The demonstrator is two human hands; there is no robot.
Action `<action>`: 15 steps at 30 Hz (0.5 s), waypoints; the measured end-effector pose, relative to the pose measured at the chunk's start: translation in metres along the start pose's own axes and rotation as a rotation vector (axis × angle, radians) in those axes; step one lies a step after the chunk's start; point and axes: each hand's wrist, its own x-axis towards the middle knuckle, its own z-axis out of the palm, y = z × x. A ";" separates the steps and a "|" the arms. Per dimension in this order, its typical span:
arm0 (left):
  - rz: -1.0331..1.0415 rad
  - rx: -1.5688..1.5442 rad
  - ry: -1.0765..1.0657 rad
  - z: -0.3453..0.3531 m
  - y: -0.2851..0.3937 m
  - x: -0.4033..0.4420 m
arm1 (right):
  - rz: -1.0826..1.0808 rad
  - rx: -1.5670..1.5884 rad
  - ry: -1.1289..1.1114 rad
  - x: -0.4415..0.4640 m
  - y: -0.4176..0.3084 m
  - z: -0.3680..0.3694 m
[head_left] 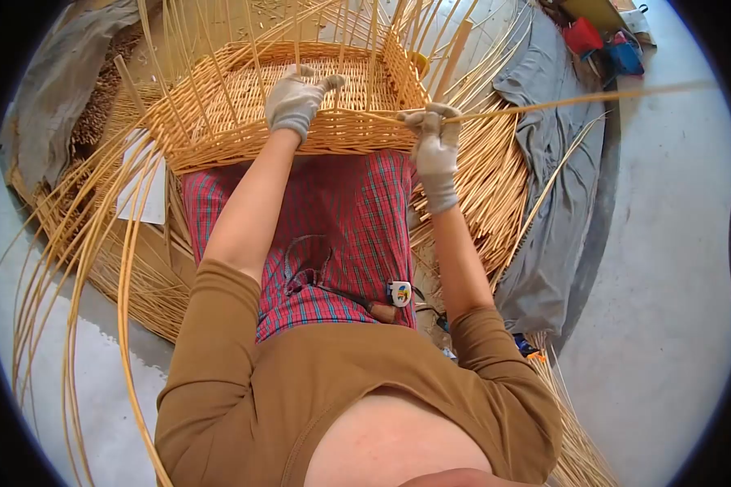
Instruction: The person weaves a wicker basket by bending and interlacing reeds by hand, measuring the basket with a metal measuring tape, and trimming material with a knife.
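A rectangular wicker basket point(357, 134) in progress rests at my knees, with upright stakes point(256, 61) rising from its walls. My left hand point(292, 101), in a pale work glove, reaches over the near wall. Its fingers are curled at the wall beside an upright stake, and the thumb points right; the palm side is hidden. At the basket's near right corner, my gloved right hand point(436, 146) is closed on a long willow rod point(536, 106). This rod runs along the near rim and sticks out far to the right, its far end blurred.
Bundles of loose rods point(487, 174) lie right of the basket, beside a grey cloth point(556, 162). Long rods point(124, 276) arch out at the left, near a white sheet point(144, 191). Red and blue items point(581, 36) stand at the upper right.
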 end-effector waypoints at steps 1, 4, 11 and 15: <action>0.009 0.010 -0.010 0.001 -0.008 -0.008 | -0.002 0.003 0.016 0.001 0.003 -0.014; 0.453 -0.708 0.243 -0.016 0.000 -0.035 | 0.142 -0.174 0.132 0.019 0.007 -0.067; 0.150 -0.035 -0.452 0.087 0.011 -0.025 | -0.188 -0.400 0.046 0.055 0.006 -0.033; -0.094 -0.086 -0.412 0.066 0.034 -0.030 | -0.458 -1.088 -0.258 0.128 -0.001 0.043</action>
